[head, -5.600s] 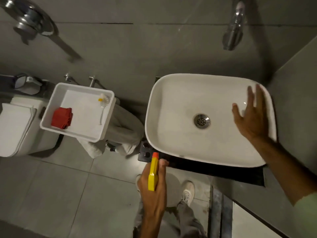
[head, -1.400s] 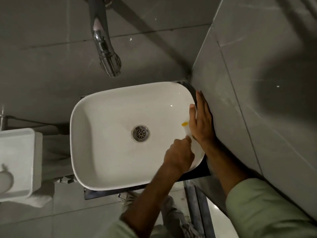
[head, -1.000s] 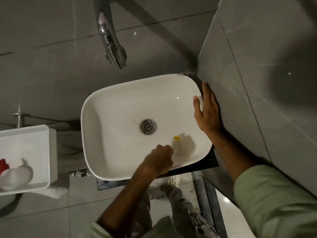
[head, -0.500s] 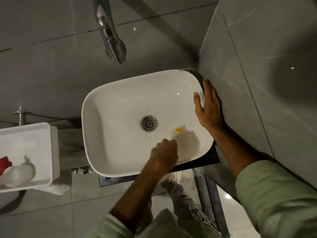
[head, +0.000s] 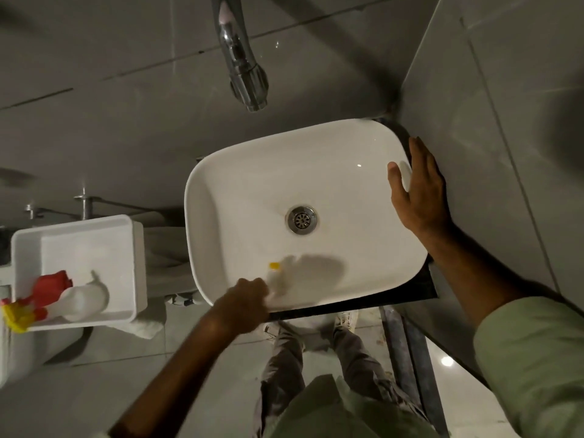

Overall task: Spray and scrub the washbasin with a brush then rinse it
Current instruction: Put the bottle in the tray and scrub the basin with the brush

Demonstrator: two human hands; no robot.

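A white rectangular washbasin (head: pixel 240 184) with a chrome drain (head: pixel 301 219) fills the middle of the view. My left hand (head: pixel 245 303) is closed on a pale brush (head: pixel 278 276) with a yellow tip, blurred with motion, at the basin's near inner wall left of centre. My right hand (head: pixel 420 188) rests flat with spread fingers on the basin's right rim, against the side wall. The spray bottle (head: pixel 79 300), white with a yellow and red head, lies in a white tub (head: pixel 132 248) at the left.
A chrome tap (head: pixel 243 58) juts from the grey tiled wall above the basin. A red cloth (head: pixel 50 287) lies in the tub beside the bottle. The tiled side wall (head: pixel 493 121) stands close on the right. My legs and shoes are on the floor below the basin.
The spray bottle left my left hand and a brush took its place. In the last second the brush swept along the basin's near side from right to left. My right hand stayed on the rim.
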